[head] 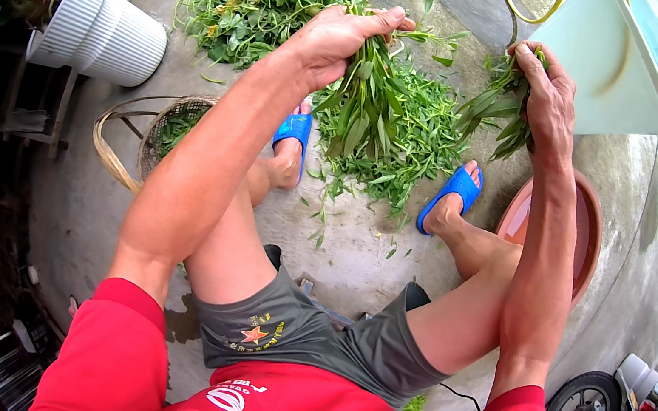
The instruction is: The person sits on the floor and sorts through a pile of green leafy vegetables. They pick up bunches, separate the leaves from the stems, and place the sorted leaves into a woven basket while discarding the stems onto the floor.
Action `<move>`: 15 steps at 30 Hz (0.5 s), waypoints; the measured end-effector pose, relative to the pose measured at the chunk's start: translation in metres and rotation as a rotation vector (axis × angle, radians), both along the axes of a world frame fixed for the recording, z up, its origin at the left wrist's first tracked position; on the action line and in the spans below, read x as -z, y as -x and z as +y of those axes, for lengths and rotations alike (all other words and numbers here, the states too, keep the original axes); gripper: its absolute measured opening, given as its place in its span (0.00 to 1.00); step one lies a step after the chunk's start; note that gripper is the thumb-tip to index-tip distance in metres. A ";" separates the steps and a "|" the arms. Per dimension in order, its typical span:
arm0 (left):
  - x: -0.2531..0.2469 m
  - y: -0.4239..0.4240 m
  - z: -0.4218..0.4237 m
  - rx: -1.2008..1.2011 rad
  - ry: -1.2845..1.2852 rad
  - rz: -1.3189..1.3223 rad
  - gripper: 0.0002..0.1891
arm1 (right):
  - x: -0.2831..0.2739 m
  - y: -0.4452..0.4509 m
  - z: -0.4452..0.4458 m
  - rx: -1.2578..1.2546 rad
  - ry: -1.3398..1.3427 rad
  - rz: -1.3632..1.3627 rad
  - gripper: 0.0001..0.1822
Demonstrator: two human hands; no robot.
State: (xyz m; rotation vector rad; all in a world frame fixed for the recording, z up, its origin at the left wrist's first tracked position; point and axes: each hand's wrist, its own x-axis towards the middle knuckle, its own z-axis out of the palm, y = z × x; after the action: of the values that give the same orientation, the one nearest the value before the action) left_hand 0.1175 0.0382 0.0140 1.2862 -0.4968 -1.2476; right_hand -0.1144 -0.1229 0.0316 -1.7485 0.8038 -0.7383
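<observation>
My left hand [348, 41] grips a thick bunch of long-leaved greens [365, 101], whose leaves hang down from the fist. Off to the right, my right hand [544, 91] is closed around a smaller bunch of the same kind of leafy stems [499, 107]. Below both hands, a loose pile of narrow green leaves [417, 135] spreads over the concrete floor between my feet. Beyond my left hand lies a bigger heap of leafy vines [258, 1] with a few yellow flowers. The fingers partly hide the stems in each grip.
A wicker basket [171, 122] with greens inside stands left of my left leg. The terracotta-coloured basin [581, 245] is beside my right leg. A pale green tub [601, 74] and yellow hose [530, 18] are at the upper right, a ribbed white pot [105, 31] at the left.
</observation>
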 end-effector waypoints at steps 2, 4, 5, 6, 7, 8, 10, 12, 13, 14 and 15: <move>-0.001 0.000 -0.001 0.019 -0.001 0.034 0.22 | -0.003 -0.005 0.015 -0.035 -0.027 0.005 0.16; 0.002 -0.003 -0.002 0.071 0.029 0.113 0.22 | 0.001 -0.011 0.022 -0.124 0.069 0.052 0.17; 0.004 -0.004 -0.002 0.098 0.045 0.153 0.22 | 0.001 -0.013 0.028 -0.143 0.080 0.116 0.18; 0.004 -0.002 -0.003 0.099 0.054 0.160 0.23 | -0.002 -0.016 0.032 -0.152 0.079 0.182 0.20; 0.006 -0.002 -0.004 0.095 0.061 0.179 0.23 | -0.005 -0.019 0.038 -0.153 0.138 0.203 0.17; 0.008 -0.002 -0.006 0.091 0.067 0.198 0.24 | -0.005 -0.022 0.041 -0.202 0.139 0.203 0.16; 0.005 0.000 -0.006 0.118 0.074 0.219 0.25 | 0.001 -0.026 0.044 -0.283 0.147 0.193 0.14; 0.005 0.005 -0.007 0.172 0.130 0.277 0.27 | 0.009 -0.028 0.045 -0.306 0.110 0.227 0.15; 0.005 0.008 -0.008 0.200 0.159 0.308 0.27 | 0.016 -0.030 0.046 -0.317 0.136 0.168 0.17; 0.004 0.010 -0.008 0.250 0.171 0.344 0.28 | 0.021 -0.029 0.046 -0.348 0.140 0.111 0.17; 0.005 0.012 -0.008 0.268 0.182 0.339 0.28 | 0.024 -0.030 0.046 -0.367 0.164 0.087 0.17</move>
State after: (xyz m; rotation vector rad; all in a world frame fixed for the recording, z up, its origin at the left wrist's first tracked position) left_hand 0.1057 0.0299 0.0090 0.8513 -0.5340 -1.5698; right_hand -0.0841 -0.0770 0.0073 -2.0156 0.4679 -0.4932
